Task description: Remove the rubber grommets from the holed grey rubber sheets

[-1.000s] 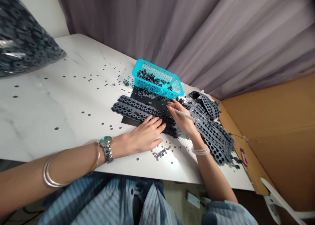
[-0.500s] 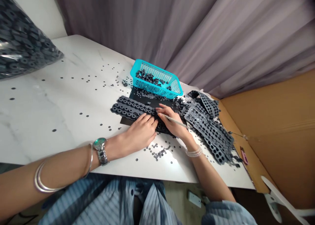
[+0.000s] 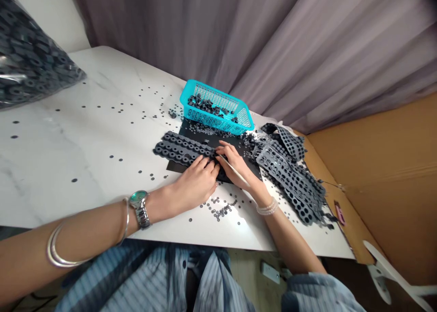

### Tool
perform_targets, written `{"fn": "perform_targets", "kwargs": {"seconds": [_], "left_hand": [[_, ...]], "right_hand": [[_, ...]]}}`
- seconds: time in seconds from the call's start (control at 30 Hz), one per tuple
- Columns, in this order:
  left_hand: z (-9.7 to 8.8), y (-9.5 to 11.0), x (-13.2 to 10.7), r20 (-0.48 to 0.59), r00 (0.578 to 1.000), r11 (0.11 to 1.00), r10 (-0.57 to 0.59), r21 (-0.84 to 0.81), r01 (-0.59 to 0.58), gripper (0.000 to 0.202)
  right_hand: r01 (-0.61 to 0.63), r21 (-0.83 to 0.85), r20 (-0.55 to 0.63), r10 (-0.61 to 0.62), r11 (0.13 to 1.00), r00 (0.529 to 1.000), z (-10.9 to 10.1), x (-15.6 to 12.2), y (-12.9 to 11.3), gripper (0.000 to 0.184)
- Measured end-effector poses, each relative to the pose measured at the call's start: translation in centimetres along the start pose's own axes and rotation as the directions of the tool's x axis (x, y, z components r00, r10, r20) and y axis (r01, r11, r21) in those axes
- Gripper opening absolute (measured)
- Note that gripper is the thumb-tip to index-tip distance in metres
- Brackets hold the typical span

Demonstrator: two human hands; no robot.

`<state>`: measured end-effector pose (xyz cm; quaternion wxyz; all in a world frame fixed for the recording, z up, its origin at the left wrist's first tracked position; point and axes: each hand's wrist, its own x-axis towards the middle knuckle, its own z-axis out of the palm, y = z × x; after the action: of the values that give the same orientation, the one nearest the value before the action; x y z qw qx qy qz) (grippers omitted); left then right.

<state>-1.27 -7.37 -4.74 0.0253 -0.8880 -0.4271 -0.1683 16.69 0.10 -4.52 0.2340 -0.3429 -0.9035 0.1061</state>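
Observation:
A dark grey rubber-like sheet (image 3: 182,149), with rows of ring-shaped pieces in it, lies on a black mat (image 3: 175,166). My left hand (image 3: 191,184) rests palm down on the sheet's near edge, fingers stretched out. In my right hand (image 3: 239,164) is a thin pale stick (image 3: 235,171), pinched near its lower end. Its tip points down at the sheet by my left fingertips; the fingers hide the exact contact. Small dark discs (image 3: 223,210) are scattered on the table just in front of my hands.
Behind the mat stands a turquoise basket (image 3: 216,124) with loose dark rings inside. Punched-out sheets (image 3: 290,180) are piled at the right, near a pink cutter (image 3: 339,213) on cardboard. A clear bag of rings (image 3: 30,61) sits at the far left of the white table (image 3: 99,202).
My right hand has tilted slightly, so the stick slants more steeply, its back end nearer to me. My left hand stays on the sheet.

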Motion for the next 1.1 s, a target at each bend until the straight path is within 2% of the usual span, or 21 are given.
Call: {"fn": "perform_targets", "kwargs": {"seconds": [0.1, 0.2, 0.3, 0.37, 0.47, 0.57, 0.73, 1.1], "left_hand": [[0.1, 0.0, 0.0, -0.005, 1.000, 1.000, 0.005, -0.002, -0.005, 0.045], [0.0, 0.0, 0.0, 0.009, 1.000, 1.000, 0.003, -0.016, -0.003, 0.046], [-0.2, -0.1, 0.0, 0.027, 1.000, 0.999, 0.008, -0.034, -0.007, 0.047], [-0.3, -0.2, 0.1, 0.032, 0.999, 0.999, 0.016, -0.053, -0.014, 0.045], [-0.2, -0.2, 0.1, 0.026, 0.999, 0.996, 0.035, -0.078, -0.033, 0.045], [0.0, -0.1, 0.1, 0.009, 0.998, 0.995, 0.060, -0.084, -0.059, 0.048], [0.0, 0.1, 0.0, -0.027, 0.999, 0.998, 0.018, -0.064, -0.020, 0.045], [0.1, 0.1, 0.0, -0.011, 1.000, 0.999, 0.001, -0.038, -0.002, 0.041]], "right_hand": [[0.030, 0.004, -0.021, -0.030, 1.000, 0.999, 0.0, 0.1, 0.1, 0.018], [0.034, -0.021, -0.080, -0.035, 0.999, 0.996, -1.1, 0.3, 0.3, 0.023], [-0.070, -0.063, -0.221, 0.054, 0.996, 0.974, -2.6, 0.2, 0.9, 0.025], [-0.151, -0.057, -0.250, 0.132, 0.987, 0.959, -3.3, 0.0, 1.4, 0.024], [-0.241, 0.001, -0.186, 0.237, 0.971, 0.954, -3.4, -0.5, 1.6, 0.023], [-0.264, 0.127, -0.153, 0.282, 0.956, 0.947, -3.0, -0.5, 1.0, 0.023], [-0.192, 0.305, -0.089, 0.229, 0.933, 0.969, -2.0, 0.1, -0.1, 0.022], [-0.201, 0.348, 0.001, 0.214, 0.916, 0.977, -0.9, 0.3, -0.6, 0.019]]}}
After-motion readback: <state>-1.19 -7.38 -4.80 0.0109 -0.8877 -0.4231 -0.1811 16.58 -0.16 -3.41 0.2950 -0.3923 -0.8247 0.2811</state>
